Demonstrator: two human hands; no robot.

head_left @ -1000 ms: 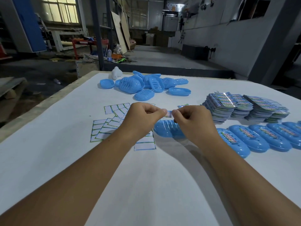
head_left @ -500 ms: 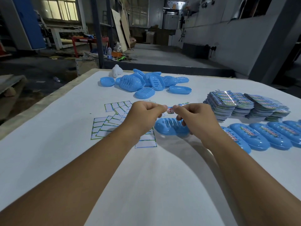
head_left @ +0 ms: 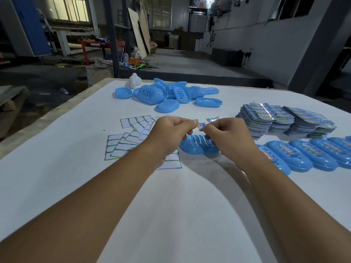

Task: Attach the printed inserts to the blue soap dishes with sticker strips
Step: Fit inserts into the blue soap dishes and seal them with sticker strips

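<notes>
No words or numbers can be read. The printed inserts (head_left: 284, 118) in their stacks and the small sticker (head_left: 201, 127) pinched in the fingers show bright colours, but the print is too small and blurry to make out.

Both hands meet above a ribbed blue soap dish (head_left: 197, 148) lying on the white table (head_left: 171, 215). The left hand (head_left: 169, 136) and right hand (head_left: 228, 138) pinch a small sticker strip (head_left: 200, 127) between their fingertips. Left of the dish lie backing sheets (head_left: 131, 135). A heap of blue dishes (head_left: 167, 93) sits farther off, stacked printed inserts (head_left: 281, 120) at right, and a row of finished dishes (head_left: 303, 155) beside them
</notes>
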